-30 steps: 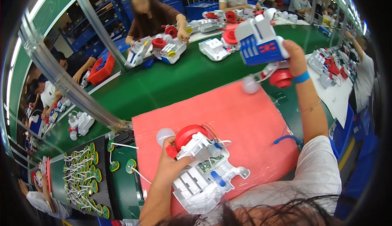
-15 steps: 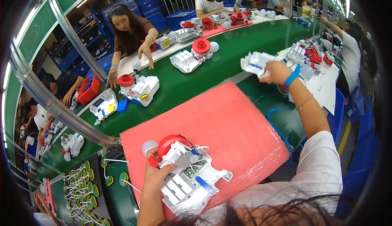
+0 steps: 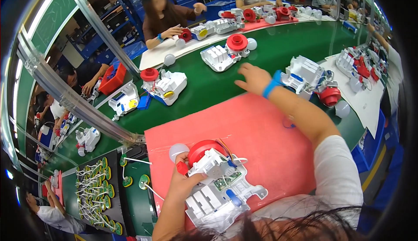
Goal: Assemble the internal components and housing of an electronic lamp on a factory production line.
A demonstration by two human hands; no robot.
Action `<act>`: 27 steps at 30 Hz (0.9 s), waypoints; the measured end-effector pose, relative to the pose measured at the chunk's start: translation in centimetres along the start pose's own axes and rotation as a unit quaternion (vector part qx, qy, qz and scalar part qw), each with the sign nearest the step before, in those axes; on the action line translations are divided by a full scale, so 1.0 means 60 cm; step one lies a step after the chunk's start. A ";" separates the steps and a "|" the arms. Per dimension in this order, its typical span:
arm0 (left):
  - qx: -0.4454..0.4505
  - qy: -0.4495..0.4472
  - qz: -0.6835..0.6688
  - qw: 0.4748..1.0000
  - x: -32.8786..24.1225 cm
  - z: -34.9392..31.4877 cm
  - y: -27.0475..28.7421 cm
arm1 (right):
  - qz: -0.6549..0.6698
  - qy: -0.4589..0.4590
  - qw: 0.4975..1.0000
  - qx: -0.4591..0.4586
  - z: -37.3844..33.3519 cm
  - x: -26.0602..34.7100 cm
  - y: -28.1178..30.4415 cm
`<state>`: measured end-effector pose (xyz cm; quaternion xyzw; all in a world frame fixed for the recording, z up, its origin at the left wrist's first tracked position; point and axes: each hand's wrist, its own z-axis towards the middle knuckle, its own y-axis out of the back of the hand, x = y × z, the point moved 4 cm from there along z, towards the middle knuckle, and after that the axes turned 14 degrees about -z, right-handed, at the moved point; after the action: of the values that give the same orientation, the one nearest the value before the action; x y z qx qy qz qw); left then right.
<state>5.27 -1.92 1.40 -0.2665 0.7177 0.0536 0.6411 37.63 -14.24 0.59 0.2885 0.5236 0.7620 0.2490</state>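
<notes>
My left hand [image 3: 183, 184] grips a white plastic housing [image 3: 217, 197] over the pink mat [image 3: 278, 149]. This unit carries a red round part [image 3: 204, 150], a green circuit board [image 3: 228, 179], wires and a white dome [image 3: 177, 152] beside my fingers. My right hand [image 3: 256, 80] reaches across the green belt [image 3: 283, 45], fingers apart and holding nothing. Just beyond its fingertips lies a white assembly [image 3: 217, 59] with a red round part on top. Right of my right wrist rests another white assembly [image 3: 305, 72] with a red part and a white dome.
Green round boards with white wires [image 3: 98, 188] lie in rows on a black sheet at left. More white assemblies [image 3: 167, 86] sit on the belt. A red bin [image 3: 112, 80] stands at far left, near a metal post [image 3: 91, 106]. Co-workers sit across the belt.
My right hand has let go of the white assembly at the right and moved left over the belt. My left hand still holds its housing. A person opposite has drawn their hands back.
</notes>
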 end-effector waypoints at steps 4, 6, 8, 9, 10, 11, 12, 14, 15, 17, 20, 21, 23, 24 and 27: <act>-0.020 -0.017 0.041 0.999 0.001 -0.002 0.003 | -0.054 0.000 0.970 -0.238 0.131 0.059 -0.101; -0.004 0.010 0.008 1.000 0.007 -0.002 0.002 | 0.026 -0.060 0.981 -0.182 0.162 0.059 -0.174; 0.000 0.010 0.023 1.000 0.004 -0.002 0.008 | -0.089 -0.082 0.991 -0.053 0.162 0.088 -0.163; 0.020 -0.003 0.029 0.999 0.004 0.004 0.001 | -0.114 -0.039 0.991 -0.050 0.178 0.054 -0.175; 0.023 -0.003 0.030 0.999 0.005 0.003 0.000 | -0.096 -0.040 0.993 -0.063 0.181 0.038 -0.184; 0.029 -0.006 0.030 0.999 0.003 0.003 0.003 | -0.065 -0.033 0.995 -0.071 0.161 0.044 -0.165; 0.030 -0.016 0.034 0.999 0.006 0.003 0.005 | -0.042 0.006 0.996 -0.084 0.151 0.043 -0.158; 0.020 -0.025 0.043 0.999 0.010 0.000 0.014 | -0.001 0.077 0.991 -0.108 0.117 0.062 -0.125; 0.026 -0.028 0.053 0.998 0.011 -0.001 0.013 | 0.012 0.104 0.987 -0.122 0.086 0.067 -0.085; 0.035 -0.036 0.055 0.997 0.008 -0.006 0.008 | 0.042 0.135 0.984 -0.104 0.025 0.056 -0.036; 0.033 -0.023 0.065 0.997 0.007 -0.002 0.008 | 0.048 0.207 0.969 -0.126 -0.093 0.030 0.021; 0.024 -0.023 0.060 0.998 0.009 -0.001 0.013 | 0.032 0.225 0.967 -0.113 -0.127 0.029 0.034; 0.012 -0.026 0.050 0.998 0.010 -0.003 0.015 | 0.037 0.231 0.968 -0.091 -0.202 0.026 0.073; 0.015 -0.053 0.057 0.997 0.008 -0.005 0.020 | 0.036 0.226 0.970 -0.084 -0.231 0.021 0.079; 0.004 -0.069 0.058 0.996 0.011 -0.001 0.024 | 0.024 0.185 0.981 -0.052 -0.300 -0.005 0.088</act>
<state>4.56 -0.95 0.42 -0.2182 0.6863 0.1059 0.6857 24.82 -27.97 0.40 0.1420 0.5127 0.8343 0.1445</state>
